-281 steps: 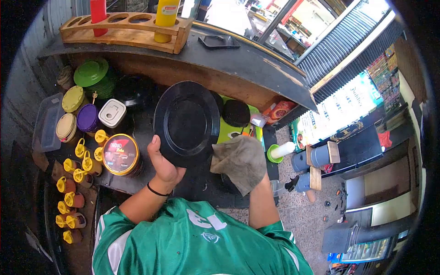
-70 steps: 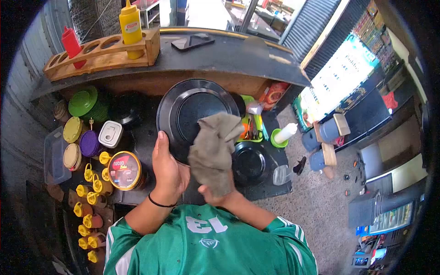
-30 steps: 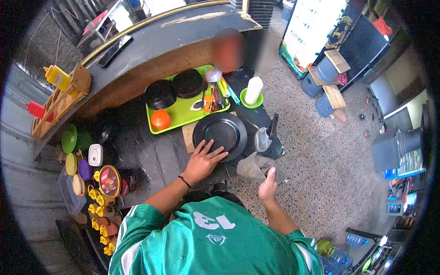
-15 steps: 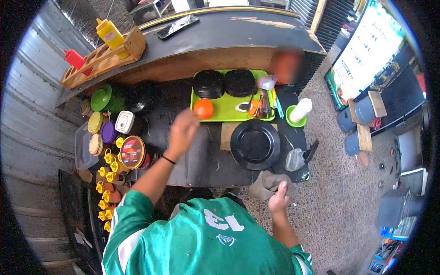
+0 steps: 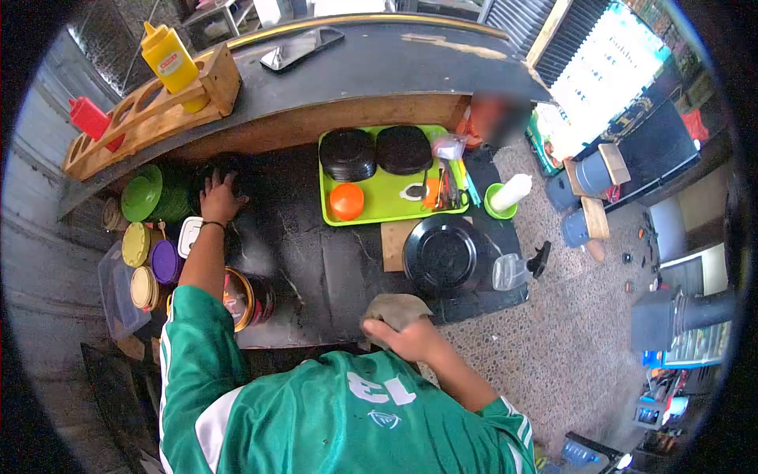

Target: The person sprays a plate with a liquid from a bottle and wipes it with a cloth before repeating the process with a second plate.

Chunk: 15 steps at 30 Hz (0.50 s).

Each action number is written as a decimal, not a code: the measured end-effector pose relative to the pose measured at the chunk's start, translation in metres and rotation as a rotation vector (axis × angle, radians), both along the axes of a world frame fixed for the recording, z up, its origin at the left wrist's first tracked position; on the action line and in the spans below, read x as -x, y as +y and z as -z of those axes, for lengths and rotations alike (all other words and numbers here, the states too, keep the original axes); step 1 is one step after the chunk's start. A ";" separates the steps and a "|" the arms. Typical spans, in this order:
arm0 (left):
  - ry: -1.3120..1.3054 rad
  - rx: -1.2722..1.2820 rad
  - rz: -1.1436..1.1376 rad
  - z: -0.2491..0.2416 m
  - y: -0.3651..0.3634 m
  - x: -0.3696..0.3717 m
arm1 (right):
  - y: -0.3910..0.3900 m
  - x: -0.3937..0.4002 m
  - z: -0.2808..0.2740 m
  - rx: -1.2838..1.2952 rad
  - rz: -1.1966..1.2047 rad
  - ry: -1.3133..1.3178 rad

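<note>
The right hand (image 5: 410, 340) is clenched around a grey-brown cloth (image 5: 401, 310), held bunched at the worktop's (image 5: 308, 272) front edge; a loose fold could snag on something if the arm sweeps sideways. The left hand (image 5: 221, 204) is stretched to the back left corner, fingers spread, over dark plates (image 5: 248, 174); whether it touches them cannot be told in that dim patch. A one-handed pull from there might let a plate slip or knock the green dishes (image 5: 143, 193) close by, since the fingers would have only a rim to pinch. The left sleeve and forearm pass just beside the white-lidded tub (image 5: 189, 235) and the brown-lidded tub (image 5: 237, 296), so a low drag back could tip either. Farther right, the black plate (image 5: 440, 251) rests on the worktop, partly over a piece of cardboard (image 5: 392, 245); that uneven base may make it rock if more weight comes down off-centre. Beyond it, the clear container (image 5: 509, 271) sits near the worktop's end, where a nudge could send it to the floor.
</note>
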State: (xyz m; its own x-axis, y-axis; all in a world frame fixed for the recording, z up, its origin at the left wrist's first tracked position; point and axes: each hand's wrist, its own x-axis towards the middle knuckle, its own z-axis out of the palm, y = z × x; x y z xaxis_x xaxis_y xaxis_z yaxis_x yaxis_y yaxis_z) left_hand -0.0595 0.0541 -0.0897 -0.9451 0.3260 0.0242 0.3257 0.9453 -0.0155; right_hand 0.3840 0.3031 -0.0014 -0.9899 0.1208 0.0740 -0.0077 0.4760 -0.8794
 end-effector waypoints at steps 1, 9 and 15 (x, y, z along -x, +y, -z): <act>-0.016 0.010 0.006 0.004 -0.003 0.005 | -0.009 0.002 0.003 0.078 0.046 -0.267; -0.325 0.175 -0.177 0.010 -0.003 0.037 | 0.007 -0.009 0.037 -0.291 0.130 -0.948; -0.212 0.288 -0.095 0.043 -0.011 0.049 | 0.016 -0.011 0.033 -0.319 0.099 -0.846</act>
